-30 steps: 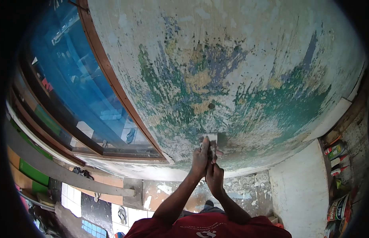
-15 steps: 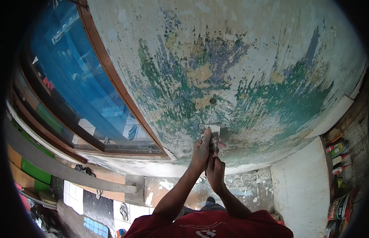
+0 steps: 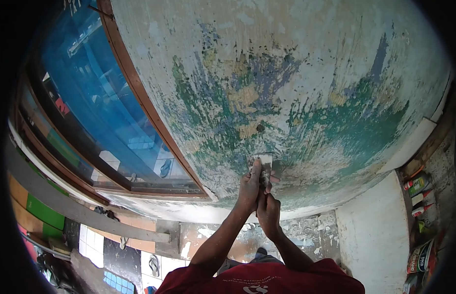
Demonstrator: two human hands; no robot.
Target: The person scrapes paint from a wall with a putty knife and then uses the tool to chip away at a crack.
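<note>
Both hands are on one flat metal scraper, whose wide edge lies against the patchy painted wall. My left hand grips it with the thumb pressed flat on the blade and fingers behind. Below and to the right, my right hand is wrapped round the lower end, which its fingers mostly hide. Green, purple and yellowish paint patches show on the wall around the blade, and a small dark hole sits just above it.
A brown-framed window with blue behind the glass is at the left. A grey plank runs along the lower left, near sandals. Bottles and a paint can stand at the right beside a white panel.
The view has shifted slightly. Both hands keep their grip on the scraper, with little visible movement along the wall.
</note>
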